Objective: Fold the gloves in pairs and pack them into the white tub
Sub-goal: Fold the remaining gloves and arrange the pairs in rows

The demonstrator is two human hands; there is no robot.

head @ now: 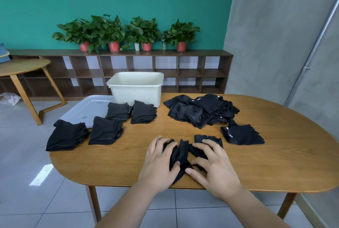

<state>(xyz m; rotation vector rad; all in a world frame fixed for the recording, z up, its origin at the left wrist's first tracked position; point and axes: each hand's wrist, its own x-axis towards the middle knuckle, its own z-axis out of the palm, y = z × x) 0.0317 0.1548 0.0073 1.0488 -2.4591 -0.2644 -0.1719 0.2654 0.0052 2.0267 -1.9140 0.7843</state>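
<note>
Both the left hand (159, 161) and right hand (212, 165) are pinching a black glove pair (180, 154) on the table (113, 161), fingers (199, 146) curled.

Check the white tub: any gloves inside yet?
The white tub shows only bare upper inner walls, and nothing pokes above its rim. Its floor is hidden behind the near wall, so anything lying flat there cannot be ruled out.

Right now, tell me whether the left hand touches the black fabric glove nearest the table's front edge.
Touching. Head view: the left hand lies on the black fabric glove, fingers and thumb gripping its bunched cloth.
</note>
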